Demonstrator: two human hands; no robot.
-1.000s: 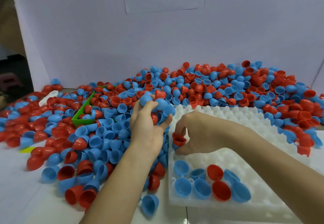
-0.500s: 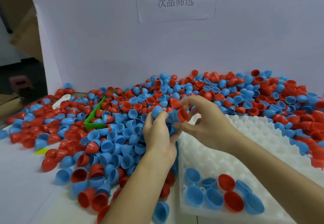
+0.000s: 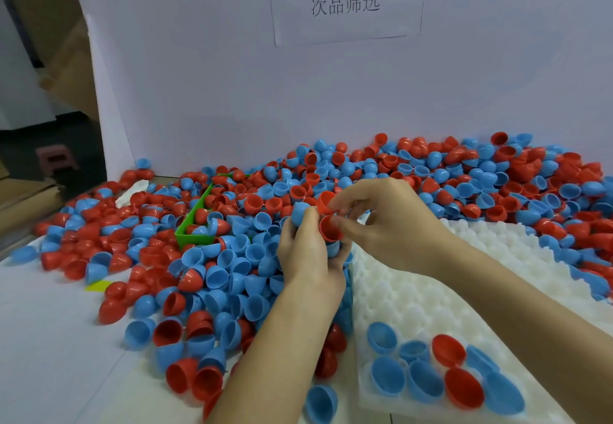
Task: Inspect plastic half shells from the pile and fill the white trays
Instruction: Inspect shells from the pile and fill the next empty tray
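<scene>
Tray [image 3: 414,291] mostly unfilled: eight shells [image 3: 441,374] seated at near edge. Left hand [image 3: 308,258] clutching several shells; right hand [image 3: 391,224] pinching red shell [image 3: 328,228]. Pile [image 3: 431,175] hardly dented.

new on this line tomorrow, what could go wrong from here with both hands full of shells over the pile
1. The left hand grips several shells at once; as the right hand pinches a red shell from it, others may slip back into the pile uninspected.
2. Loose shells crowd the white tray along its left edge, so one could roll into a pocket unchecked.
3. The green bin is half buried, so any shells inside could mix with the pile.
</scene>
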